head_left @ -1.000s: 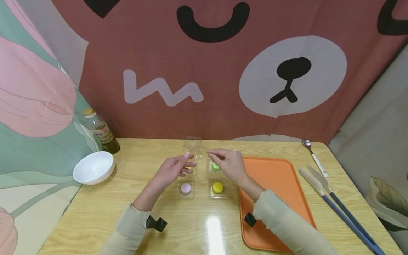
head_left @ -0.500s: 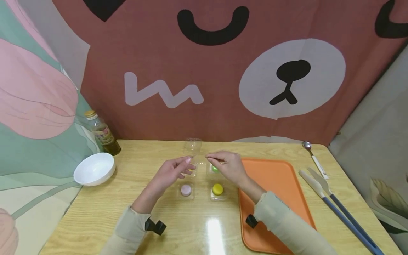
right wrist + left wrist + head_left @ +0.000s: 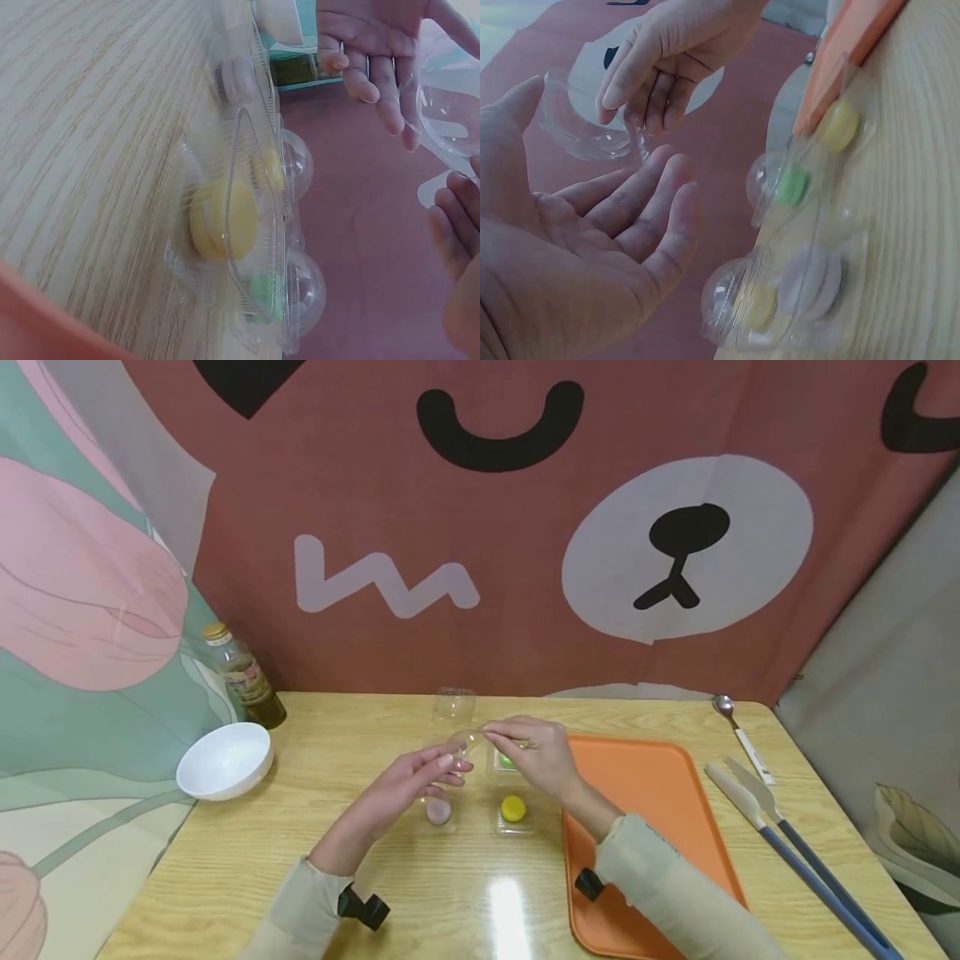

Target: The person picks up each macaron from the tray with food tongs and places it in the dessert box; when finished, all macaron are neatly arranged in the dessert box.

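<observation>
Both hands hover close together over the middle of the table point(image 3: 315, 868), the left hand point(image 3: 408, 777) open and the right hand point(image 3: 536, 752) pinching a clear plastic lid point(image 3: 471, 741) between them. Right under them sits the clear macaron tray point(image 3: 480, 793), so a straight drop there is blocked. To the right, an orange tray point(image 3: 660, 802) lies flat and low, just beside the right wrist. Farther right, tongs point(image 3: 795, 852) and a spoon point(image 3: 738, 731) fill the table edge. To the left, bare wood runs out to a white bowl point(image 3: 225, 760) and a bottle point(image 3: 243, 677) at the far left corner. The near edge offers bare wood between the forearms.
</observation>
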Action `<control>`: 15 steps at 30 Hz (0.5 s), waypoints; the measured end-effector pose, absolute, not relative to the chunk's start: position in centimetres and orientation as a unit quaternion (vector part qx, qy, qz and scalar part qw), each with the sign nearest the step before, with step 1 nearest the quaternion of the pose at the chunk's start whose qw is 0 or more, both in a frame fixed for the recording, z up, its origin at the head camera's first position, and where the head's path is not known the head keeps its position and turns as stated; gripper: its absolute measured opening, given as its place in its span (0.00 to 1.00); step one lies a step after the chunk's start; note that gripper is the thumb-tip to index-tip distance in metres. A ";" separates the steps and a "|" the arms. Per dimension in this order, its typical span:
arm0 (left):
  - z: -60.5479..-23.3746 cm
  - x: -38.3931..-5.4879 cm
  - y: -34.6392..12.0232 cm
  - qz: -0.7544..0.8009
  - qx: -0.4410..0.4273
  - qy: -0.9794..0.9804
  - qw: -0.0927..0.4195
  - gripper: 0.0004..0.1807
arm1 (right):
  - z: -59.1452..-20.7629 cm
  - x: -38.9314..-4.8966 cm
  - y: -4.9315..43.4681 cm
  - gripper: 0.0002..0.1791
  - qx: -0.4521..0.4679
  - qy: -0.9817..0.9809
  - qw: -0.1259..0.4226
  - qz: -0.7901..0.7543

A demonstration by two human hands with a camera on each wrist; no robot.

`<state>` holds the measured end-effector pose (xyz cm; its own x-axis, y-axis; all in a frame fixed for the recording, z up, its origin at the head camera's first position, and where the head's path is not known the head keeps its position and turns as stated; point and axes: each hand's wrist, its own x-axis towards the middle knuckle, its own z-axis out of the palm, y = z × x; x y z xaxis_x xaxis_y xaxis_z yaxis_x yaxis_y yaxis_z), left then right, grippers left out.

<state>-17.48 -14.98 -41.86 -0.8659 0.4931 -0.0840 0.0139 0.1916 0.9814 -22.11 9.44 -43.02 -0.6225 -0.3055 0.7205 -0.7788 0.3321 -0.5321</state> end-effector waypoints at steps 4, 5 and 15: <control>-42.2 -17.1 -15.1 0.604 0.148 0.767 0.160 0.31 | -43.0 -21.8 9.6 0.11 0.354 -0.795 0.218 0.442; -42.2 -17.0 -15.2 0.598 0.143 0.773 0.153 0.32 | -43.0 -21.7 9.6 0.11 0.355 -0.801 0.204 0.437; -42.7 -16.7 -16.3 0.457 0.162 0.874 0.047 0.38 | -42.7 -20.7 10.2 0.20 0.363 -0.831 0.034 0.421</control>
<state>-16.68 -16.28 -42.68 -0.9433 0.3256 0.0652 0.2393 0.5305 0.8132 -20.69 10.21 -42.72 -0.7341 -0.5747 0.3617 -0.6315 0.3821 -0.6747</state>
